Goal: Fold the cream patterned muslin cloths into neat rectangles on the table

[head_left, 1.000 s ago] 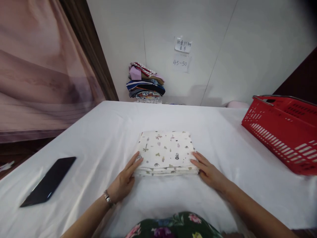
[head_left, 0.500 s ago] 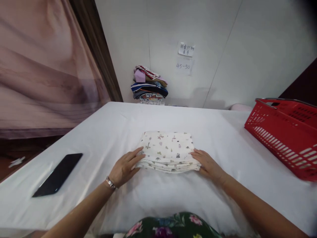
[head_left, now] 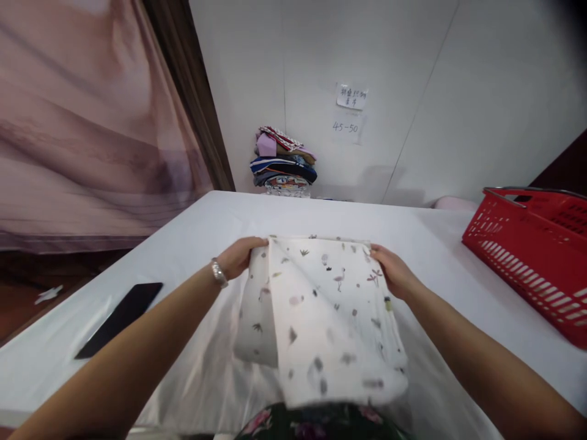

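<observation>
A white muslin cloth (head_left: 339, 305) printed with small flamingos, leaves and dots hangs between my hands, partly unfolded. Its lower flap falls toward my body and is blurred at the bottom. My left hand (head_left: 243, 253), with a silver bracelet at the wrist, is closed on the cloth's upper left corner. At the upper right corner my right hand (head_left: 387, 267) pinches the edge, thumb and fingers together. Behind and below the cloth lies the white-covered table (head_left: 206, 226).
A black phone (head_left: 120, 319) lies on the left of the table, beyond my left forearm. The red basket (head_left: 527, 250) with a metal handle stands at the right. Folded clothes (head_left: 284, 165) are stacked against the wall behind, near two paper notes (head_left: 351, 98). A pink curtain (head_left: 92, 122) hangs at left.
The cloth lay as a folded stack on the table with my hands at its sides. Now it is lifted by its far edge and opened toward me.
</observation>
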The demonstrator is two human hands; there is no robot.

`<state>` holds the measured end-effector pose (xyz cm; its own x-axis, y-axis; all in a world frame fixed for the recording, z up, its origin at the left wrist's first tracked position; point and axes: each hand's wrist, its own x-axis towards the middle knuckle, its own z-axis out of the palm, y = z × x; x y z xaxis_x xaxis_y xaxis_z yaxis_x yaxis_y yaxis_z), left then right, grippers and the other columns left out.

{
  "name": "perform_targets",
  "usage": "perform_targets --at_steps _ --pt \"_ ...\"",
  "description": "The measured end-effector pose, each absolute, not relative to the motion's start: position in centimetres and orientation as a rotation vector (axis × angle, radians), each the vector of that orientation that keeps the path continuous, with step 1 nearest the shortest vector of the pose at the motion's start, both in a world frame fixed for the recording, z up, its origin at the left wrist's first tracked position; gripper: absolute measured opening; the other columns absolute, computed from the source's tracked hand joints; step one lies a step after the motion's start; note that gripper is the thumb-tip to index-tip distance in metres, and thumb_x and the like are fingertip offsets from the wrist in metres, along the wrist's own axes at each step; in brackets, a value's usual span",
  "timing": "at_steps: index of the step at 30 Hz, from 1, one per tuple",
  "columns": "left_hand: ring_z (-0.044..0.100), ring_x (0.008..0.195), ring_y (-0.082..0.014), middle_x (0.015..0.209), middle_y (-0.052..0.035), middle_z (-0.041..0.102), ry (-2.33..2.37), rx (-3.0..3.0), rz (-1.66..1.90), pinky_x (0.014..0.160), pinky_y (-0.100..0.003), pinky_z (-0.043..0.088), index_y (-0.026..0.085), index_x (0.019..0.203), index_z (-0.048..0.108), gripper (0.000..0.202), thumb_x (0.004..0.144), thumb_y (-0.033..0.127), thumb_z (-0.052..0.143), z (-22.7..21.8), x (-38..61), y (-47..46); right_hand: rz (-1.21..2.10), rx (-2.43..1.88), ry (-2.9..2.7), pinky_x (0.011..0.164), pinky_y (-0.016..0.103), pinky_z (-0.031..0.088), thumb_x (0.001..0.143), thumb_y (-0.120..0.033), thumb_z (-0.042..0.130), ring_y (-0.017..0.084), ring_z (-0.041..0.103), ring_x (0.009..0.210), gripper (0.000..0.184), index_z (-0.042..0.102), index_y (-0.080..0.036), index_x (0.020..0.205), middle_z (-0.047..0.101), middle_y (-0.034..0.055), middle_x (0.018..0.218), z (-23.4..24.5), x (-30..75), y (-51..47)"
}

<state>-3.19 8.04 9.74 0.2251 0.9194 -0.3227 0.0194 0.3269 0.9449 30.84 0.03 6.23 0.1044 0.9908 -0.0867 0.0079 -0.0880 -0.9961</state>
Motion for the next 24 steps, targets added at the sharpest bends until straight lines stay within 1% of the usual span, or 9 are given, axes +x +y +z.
perform_targets --at_steps 3,6,9,12,14,17,19,21,24 --pt "0.062 0.058 -0.0200 0.063 -0.0067 0.067 1.260 0.806 0.606 0.058 -0.030 0.052 0.013 0.072 0.062 0.022 0.054 0.026 0.068 5.1 -2.6 9.8 1.390 -1.485 -1.028 0.049 0.024 0.043 0.077 -0.042 0.051 0.014 0.057 0.056 0.037 0.058 -0.016 0.103 0.064 0.0018 0.068 2.7 30.3 2.1" --pt "0.064 0.060 -0.0218 0.063 -0.0074 0.068 1.299 0.750 0.574 0.061 -0.032 0.053 0.014 0.071 0.062 0.022 0.053 0.024 0.069 2.4 -2.2 10.6 1.395 -1.635 -1.061 0.052 0.026 0.045 0.079 -0.049 0.047 0.015 0.058 0.060 0.043 0.056 -0.019 0.109 0.065 0.0030 0.076 1.0 30.5 3.0" --pt "0.064 0.061 -0.0213 0.066 -0.0082 0.069 1.297 0.745 0.572 0.063 -0.031 0.053 0.013 0.072 0.062 0.023 0.054 0.026 0.068 1.8 -2.2 10.9 0.994 -1.808 -1.306 0.067 0.032 0.049 0.077 -0.047 0.052 0.020 0.060 0.083 0.047 0.053 -0.020 0.116 0.063 0.0082 0.100 1.4 30.8 2.2" --pt "0.065 0.063 -0.0214 0.067 -0.0082 0.069 1.309 0.754 0.583 0.064 -0.031 0.053 0.013 0.072 0.062 0.023 0.056 0.029 0.068 1.8 -2.4 10.9 0.557 -1.739 -1.686 0.078 0.035 0.047 0.081 -0.043 0.049 0.023 0.055 0.098 0.040 0.055 -0.022 0.114 0.058 0.0085 0.114 2.7 29.9 -0.7" --pt "0.064 0.064 -0.0219 0.066 -0.0078 0.069 1.334 0.760 0.597 0.065 -0.032 0.053 0.014 0.070 0.061 0.024 0.055 0.030 0.069 1.7 -2.4 10.9 0.523 -1.558 -1.961 0.084 0.037 0.046 0.083 -0.043 0.046 0.023 0.053 0.102 0.040 0.052 -0.025 0.118 0.056 0.0071 0.118 3.3 28.4 -3.3" --pt "0.064 0.066 -0.0229 0.066 -0.0076 0.068 1.352 0.757 0.608 0.066 -0.034 0.052 0.014 0.069 0.060 0.025 0.053 0.030 0.070 1.4 -2.4 10.9 0.462 -1.301 -2.357 0.092 0.040 0.040 0.079 -0.043 0.056 0.026 0.046 0.113 0.055 0.043 -0.024 0.129 0.049 0.0092 0.128 3.5 25.7 -6.4" --pt "0.065 0.067 -0.0233 0.067 -0.0078 0.068 1.357 0.762 0.616 0.067 -0.034 0.052 0.014 0.069 0.060 0.025 0.053 0.031 0.070 1.2 -2.4 10.9 0.377 -1.261 -2.487 0.089 0.042 0.041 0.079 -0.038 0.057 0.027 0.046 0.110 0.051 0.045 -0.023 0.127 0.050 0.0113 0.125 3.4 24.3 -7.2" --pt "0.065 0.066 -0.0233 0.067 -0.0081 0.068 1.369 0.775 0.630 0.067 -0.035 0.052 0.014 0.069 0.060 0.024 0.054 0.031 0.069 1.1 -2.4 10.9 0.364 -1.267 -2.526 0.082 0.039 0.043 0.084 -0.030 0.051 0.025 0.051 0.099 0.033 0.054 -0.021 0.115 0.057 0.0110 0.112 3.3 23.7 -7.0" --pt "0.064 0.063 -0.0240 0.066 -0.0089 0.068 1.395 0.816 0.680 0.064 -0.036 0.052 0.013 0.068 0.061 0.022 0.056 0.030 0.068 1.1 -2.4 10.7 0.545 -1.313 -2.387 0.073 0.033 0.044 0.087 -0.025 0.042 0.020 0.055 0.085 0.021 0.061 -0.021 0.096 0.061 0.0065 0.092 3.6 24.5 -5.5"
